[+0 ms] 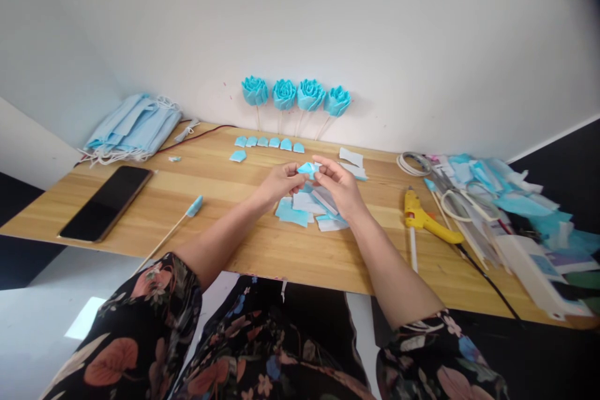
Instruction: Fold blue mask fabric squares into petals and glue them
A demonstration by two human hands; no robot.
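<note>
Two hands, the left hand (280, 182) and right hand (338, 186), pinch one small blue fabric piece (307, 169) between closed fingertips above cut scraps (300, 209) on the counter (225, 187), where a crisp fold likely needs even, firm pressure.

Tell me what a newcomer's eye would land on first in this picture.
Four blue roses on sticks lean against the white wall at the back of the wooden table. In the middle, the left hand and right hand pinch a small blue piece between them above a pile of cut blue and white scraps. A yellow glue gun lies to the right, a black phone to the left.
</note>
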